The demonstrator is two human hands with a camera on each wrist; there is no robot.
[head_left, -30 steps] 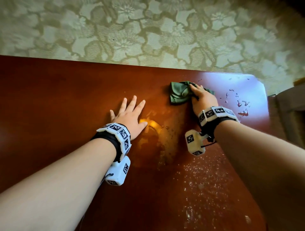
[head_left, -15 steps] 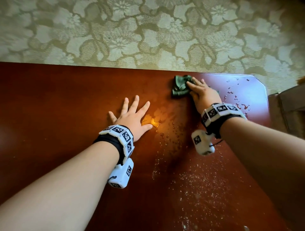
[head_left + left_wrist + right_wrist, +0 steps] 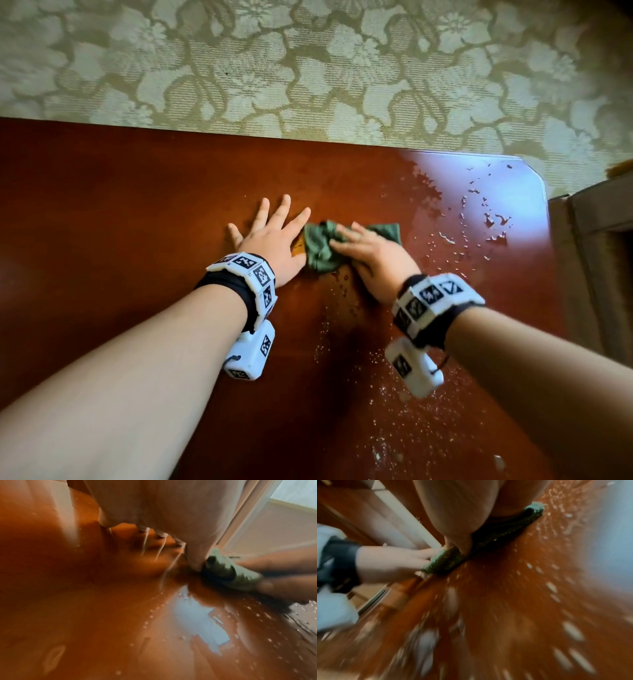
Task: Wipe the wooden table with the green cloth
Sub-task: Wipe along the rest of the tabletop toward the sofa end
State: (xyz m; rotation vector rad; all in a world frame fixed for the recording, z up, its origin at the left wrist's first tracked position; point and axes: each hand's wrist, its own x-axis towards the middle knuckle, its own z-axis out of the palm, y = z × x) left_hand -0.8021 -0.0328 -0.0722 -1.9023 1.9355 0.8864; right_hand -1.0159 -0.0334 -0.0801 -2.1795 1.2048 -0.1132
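Observation:
The green cloth point(image 3: 318, 248) lies bunched on the red-brown wooden table point(image 3: 120, 212), just right of centre. My right hand point(image 3: 366, 253) presses down on it with fingers stretched over the fabric, covering its right half. My left hand point(image 3: 270, 236) lies flat on the wood with spread fingers, its thumb side touching the cloth's left edge. In the left wrist view the cloth point(image 3: 228, 572) sits beside my left palm. In the blurred right wrist view the cloth point(image 3: 488, 538) is squeezed under my right palm, with my left hand point(image 3: 393, 561) beyond it.
Water drops point(image 3: 493, 222) sit on the shiny right end of the table near its cut corner point(image 3: 534, 171). Fine specks and droplets point(image 3: 394, 428) cover the near right part. A floral carpet point(image 3: 308, 68) lies beyond the far edge. Brown furniture point(image 3: 599, 240) stands right of the table.
My right hand has dragged the cloth from near the far edge towards me and to the left, up against my left hand. The left hand has stayed flat in place.

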